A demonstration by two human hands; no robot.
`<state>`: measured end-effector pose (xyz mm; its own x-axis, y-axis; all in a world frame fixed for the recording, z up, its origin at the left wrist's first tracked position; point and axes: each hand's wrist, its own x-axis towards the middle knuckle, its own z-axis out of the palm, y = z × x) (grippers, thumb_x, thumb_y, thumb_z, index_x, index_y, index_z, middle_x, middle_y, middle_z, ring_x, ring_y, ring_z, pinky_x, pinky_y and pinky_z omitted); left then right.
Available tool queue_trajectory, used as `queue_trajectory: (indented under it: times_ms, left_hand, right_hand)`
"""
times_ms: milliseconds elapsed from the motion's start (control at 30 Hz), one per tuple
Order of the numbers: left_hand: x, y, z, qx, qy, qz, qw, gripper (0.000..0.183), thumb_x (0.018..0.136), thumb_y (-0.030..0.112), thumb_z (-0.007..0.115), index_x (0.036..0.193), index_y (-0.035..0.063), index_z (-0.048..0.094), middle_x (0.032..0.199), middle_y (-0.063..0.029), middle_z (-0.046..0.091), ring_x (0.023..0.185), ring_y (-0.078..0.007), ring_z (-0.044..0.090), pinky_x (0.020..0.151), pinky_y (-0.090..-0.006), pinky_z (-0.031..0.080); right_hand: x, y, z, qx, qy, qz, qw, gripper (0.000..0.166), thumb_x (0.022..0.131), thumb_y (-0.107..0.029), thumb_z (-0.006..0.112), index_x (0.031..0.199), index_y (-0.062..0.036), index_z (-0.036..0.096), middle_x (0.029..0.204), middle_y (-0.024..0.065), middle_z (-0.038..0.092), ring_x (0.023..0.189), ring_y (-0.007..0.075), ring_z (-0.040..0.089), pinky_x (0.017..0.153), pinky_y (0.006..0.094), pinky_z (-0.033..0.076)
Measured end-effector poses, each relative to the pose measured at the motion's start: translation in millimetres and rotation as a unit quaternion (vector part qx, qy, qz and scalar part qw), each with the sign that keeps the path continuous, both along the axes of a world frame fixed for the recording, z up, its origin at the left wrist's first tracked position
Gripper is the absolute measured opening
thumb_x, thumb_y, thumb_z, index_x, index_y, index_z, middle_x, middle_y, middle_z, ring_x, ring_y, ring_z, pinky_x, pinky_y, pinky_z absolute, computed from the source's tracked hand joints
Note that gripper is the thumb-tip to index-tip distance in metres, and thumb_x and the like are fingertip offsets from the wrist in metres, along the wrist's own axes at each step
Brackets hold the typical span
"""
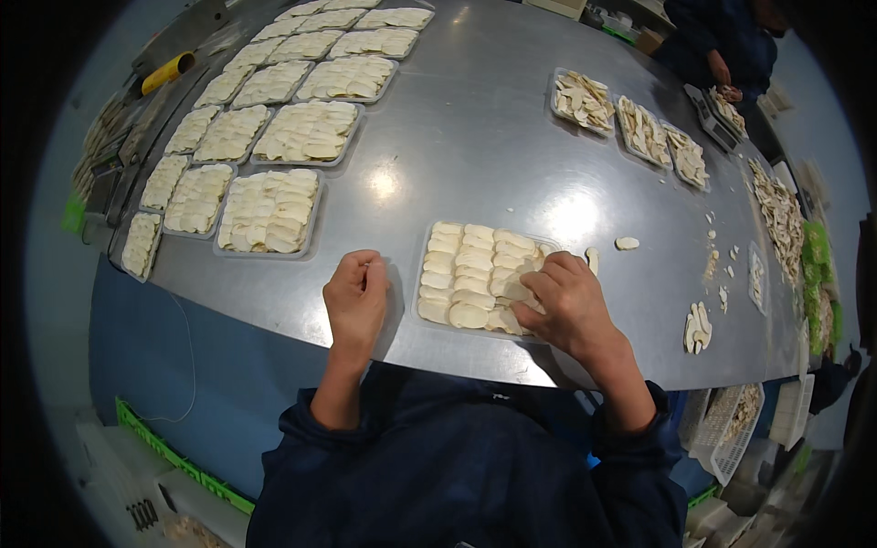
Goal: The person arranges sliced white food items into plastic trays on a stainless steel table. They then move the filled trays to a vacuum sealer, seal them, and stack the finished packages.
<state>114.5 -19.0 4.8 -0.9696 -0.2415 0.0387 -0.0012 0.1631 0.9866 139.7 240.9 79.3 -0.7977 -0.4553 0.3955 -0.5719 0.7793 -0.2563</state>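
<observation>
A clear plastic tray (417, 288) on the steel table before me holds overlapping pale slices (474, 257), possibly mushroom, laid in columns. My right hand (565, 298) reaches over the tray's right side, fingers bent down at the slices; whether it grips one is hidden. Left of the tray, my left hand (357, 291) hangs above the table with its fingers curled in; no held item shows, though the inside of the fingers is hidden. One loose slice (593, 260) lies just beyond my right hand, and another (626, 243) a little farther right.
Rows of filled trays (316, 212) stand at the left. At the back right are trays of looser slices (551, 96), a co-worker's hands (719, 68) at a tray on a scale (709, 123), and a slice heap (777, 212). A few slices (697, 329) lie near the front right edge.
</observation>
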Motion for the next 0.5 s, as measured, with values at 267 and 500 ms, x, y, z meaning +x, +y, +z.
queue_trajectory:
  times_ms: [267, 500]
  left_hand:
    - [2, 0, 2, 0.011, -0.003, -0.002, 1.0, 0.013, 0.089, 0.009, 0.057, 0.096, -0.0017, 0.059, 0.068, -0.0018, 0.058, 0.059, -0.0047, 0.049, 0.054, -0.0203, 0.041]
    - [-5, 0, 2, -0.019, -0.032, -0.003, 0.999, 0.013, 0.089, 0.011, 0.056, 0.093, -0.0014, 0.06, 0.064, -0.0016, 0.058, 0.056, -0.0046, 0.049, 0.053, -0.0206, 0.04]
  right_hand:
    - [2, 117, 13, 0.006, -0.016, -0.322, 0.947, 0.019, 0.069, -0.005, 0.068, 0.088, -0.0017, 0.066, 0.072, 0.0088, 0.059, 0.08, 0.0261, 0.055, 0.069, 0.0372, 0.045]
    - [-36, 164, -7, 0.037, -0.139, -0.275, 0.951, 0.027, 0.066, -0.013, 0.069, 0.091, -0.0036, 0.069, 0.075, 0.0107, 0.062, 0.087, 0.0291, 0.055, 0.078, 0.038, 0.047]
